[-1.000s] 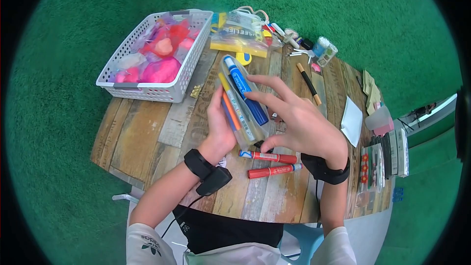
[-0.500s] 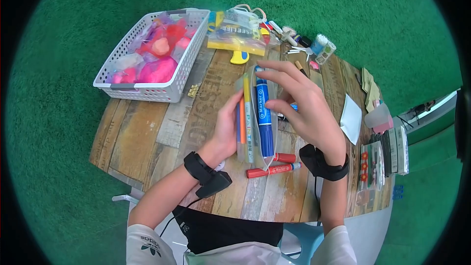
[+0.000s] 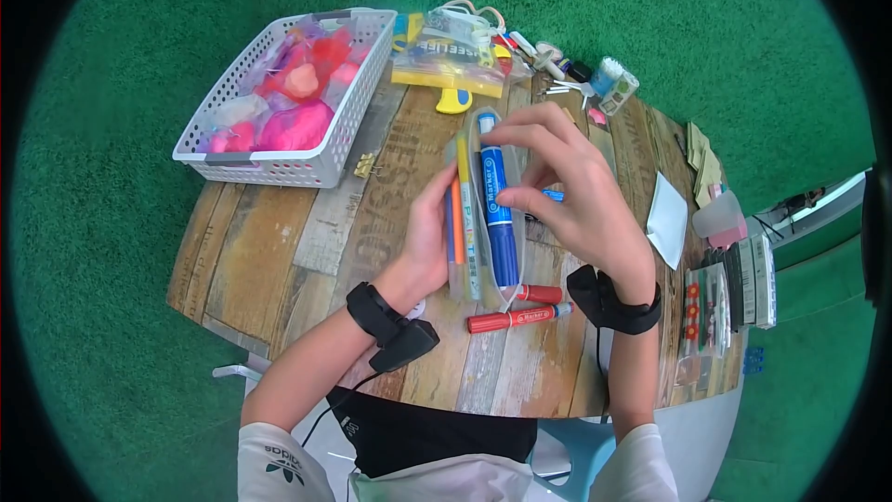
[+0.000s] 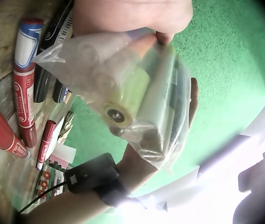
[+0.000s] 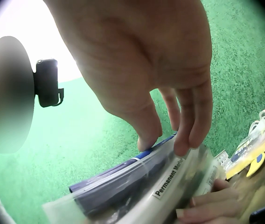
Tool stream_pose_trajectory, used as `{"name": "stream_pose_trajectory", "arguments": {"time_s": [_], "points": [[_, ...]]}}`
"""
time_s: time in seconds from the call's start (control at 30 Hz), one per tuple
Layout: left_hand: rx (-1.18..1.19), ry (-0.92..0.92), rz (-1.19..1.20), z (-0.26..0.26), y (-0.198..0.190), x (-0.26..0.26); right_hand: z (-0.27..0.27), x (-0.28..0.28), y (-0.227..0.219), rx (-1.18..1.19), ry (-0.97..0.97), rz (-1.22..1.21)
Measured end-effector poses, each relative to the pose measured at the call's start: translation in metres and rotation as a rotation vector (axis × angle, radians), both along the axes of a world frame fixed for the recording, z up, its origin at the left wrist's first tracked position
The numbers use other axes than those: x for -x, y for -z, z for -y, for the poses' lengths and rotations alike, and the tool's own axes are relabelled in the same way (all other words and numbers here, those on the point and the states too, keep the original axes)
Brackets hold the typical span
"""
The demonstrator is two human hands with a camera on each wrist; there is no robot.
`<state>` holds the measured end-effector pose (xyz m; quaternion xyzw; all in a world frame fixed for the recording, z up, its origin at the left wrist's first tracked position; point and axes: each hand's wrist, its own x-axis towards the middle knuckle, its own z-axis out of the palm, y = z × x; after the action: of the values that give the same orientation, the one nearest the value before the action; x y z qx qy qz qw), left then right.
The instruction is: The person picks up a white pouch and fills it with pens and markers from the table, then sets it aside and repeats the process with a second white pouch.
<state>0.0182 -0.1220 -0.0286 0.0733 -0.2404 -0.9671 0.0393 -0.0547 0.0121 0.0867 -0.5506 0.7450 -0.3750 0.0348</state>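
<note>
A clear plastic pouch [image 4: 86,60] holding several markers is gripped by my left hand [image 3: 429,246] at its left side. Inside the pouch are a blue marker [image 3: 498,214], a yellow-capped paint marker [image 3: 467,214] and an orange pen [image 3: 457,223]. My right hand [image 3: 590,195] pinches the blue marker at the pouch's right side, thumb on one side and fingertips near its upper end. In the right wrist view, the thumb and fingers of my right hand [image 5: 156,60] meet the pouch's edge beside a marker labelled Permanent.
Red markers [image 3: 511,319] lie below the pouch. A white basket [image 3: 325,167] of pink items stands at the back left, a yellow-edged bag [image 3: 446,84] at the back. White paper [image 3: 666,223], a cup [image 3: 720,223] and upright packs [image 3: 743,279] are at the right.
The pouch has swung from slanted to nearly upright, and my left hand moved right with it. My right hand's thumb and fingers have come onto the blue marker.
</note>
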Motion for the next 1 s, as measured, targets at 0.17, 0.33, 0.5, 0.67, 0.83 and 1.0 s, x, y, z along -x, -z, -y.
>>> {"name": "stream_pose_trajectory", "arguments": {"time_s": [0.17,0.33,0.5,0.67,0.83,1.0], "points": [[0.013,0.025,-0.019,-0.001,0.001,-0.001,0.003,0.003,0.007,0.066,0.045,-0.080],[-0.014,0.078,-0.057,-0.002,0.002,0.000,0.002,0.004,0.005,0.053,0.061,-0.063],[0.038,0.096,-0.032,-0.004,-0.001,0.000,0.002,0.013,0.010,0.125,0.067,-0.059],[0.009,0.119,-0.060,0.000,0.009,0.000,0.006,0.009,0.015,0.146,0.094,-0.048],[-0.023,0.138,-0.095,0.000,0.013,0.002,0.006,0.006,0.013,0.145,0.075,-0.060],[-0.016,-0.070,-0.017,0.004,-0.002,0.000,0.011,-0.004,0.014,0.257,0.238,-0.060]]}}
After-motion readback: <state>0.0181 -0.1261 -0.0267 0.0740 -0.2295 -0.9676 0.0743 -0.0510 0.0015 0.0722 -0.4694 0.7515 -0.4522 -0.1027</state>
